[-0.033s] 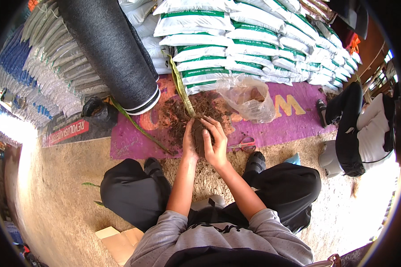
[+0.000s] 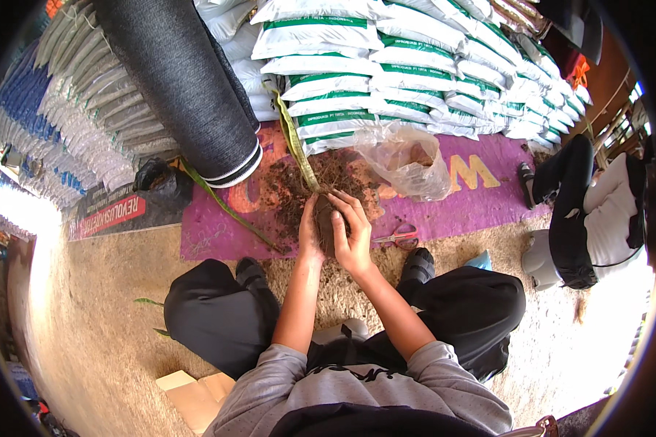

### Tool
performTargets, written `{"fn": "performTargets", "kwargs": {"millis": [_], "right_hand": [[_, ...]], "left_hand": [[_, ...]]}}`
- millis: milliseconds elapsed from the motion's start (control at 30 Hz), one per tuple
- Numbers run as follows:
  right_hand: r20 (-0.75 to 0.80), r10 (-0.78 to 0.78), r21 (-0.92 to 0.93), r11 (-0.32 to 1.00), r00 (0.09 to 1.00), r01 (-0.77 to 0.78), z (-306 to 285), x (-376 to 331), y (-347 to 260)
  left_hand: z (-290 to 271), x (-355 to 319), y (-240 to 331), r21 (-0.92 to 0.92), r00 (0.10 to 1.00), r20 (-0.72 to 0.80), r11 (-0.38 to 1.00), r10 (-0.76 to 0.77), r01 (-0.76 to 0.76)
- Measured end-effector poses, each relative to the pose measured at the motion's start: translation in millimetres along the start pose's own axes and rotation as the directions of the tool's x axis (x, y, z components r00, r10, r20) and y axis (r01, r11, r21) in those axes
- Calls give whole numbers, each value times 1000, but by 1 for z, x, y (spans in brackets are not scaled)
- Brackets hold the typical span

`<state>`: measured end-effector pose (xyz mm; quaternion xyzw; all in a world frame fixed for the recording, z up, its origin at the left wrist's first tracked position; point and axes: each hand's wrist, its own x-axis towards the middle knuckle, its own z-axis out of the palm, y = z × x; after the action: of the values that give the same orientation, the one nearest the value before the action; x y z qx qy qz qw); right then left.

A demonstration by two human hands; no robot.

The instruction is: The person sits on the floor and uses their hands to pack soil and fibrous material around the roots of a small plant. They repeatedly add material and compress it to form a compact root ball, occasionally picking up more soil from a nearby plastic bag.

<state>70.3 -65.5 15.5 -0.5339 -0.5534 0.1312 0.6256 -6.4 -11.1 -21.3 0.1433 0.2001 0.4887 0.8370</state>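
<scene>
- honestly nothing has moved between the two shots, they match
- left hand (image 2: 310, 234) and right hand (image 2: 355, 239) are cupped around the dark root clump (image 2: 328, 224) exactly as before, same finger spread
- the plant's long green stalk (image 2: 297, 142) leans at the same angle
- loose soil on the purple mat (image 2: 481, 200) hasn't shifted, and neither have the scissors (image 2: 396, 237) or the clear plastic bag (image 2: 410, 164)

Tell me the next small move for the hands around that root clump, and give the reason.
Probably keep pressing the loose fibre in around the root ball: both the left hand and right hand already cup it, the long leaf stands out of its top, and brown fibre still lies scattered on the mat.
</scene>
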Motion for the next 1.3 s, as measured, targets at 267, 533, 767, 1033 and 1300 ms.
{"fn": "performTargets", "kwargs": {"millis": [267,533,767,1033,1300], "right_hand": [[116,372,193,901,921,-389,-11,17,25],[90,402,464,792,911,-396,-6,16,8],[172,184,-165,974,968,-156,-2,9,14],[245,228,400,861,942,-313,-6,20,11],[166,169,-73,985,972,-159,7,9,-1]], "left_hand": [[38,-3,17,377,978,-201,926,56,25],[34,2,4,390,950,-245,917,196,-88],[3,8,1,284,989,-76,954,126,-99],[-13,19,12,317,973,-190,946,128,-63],[4,13,9,38,985,-115,992,125,-121]]}}
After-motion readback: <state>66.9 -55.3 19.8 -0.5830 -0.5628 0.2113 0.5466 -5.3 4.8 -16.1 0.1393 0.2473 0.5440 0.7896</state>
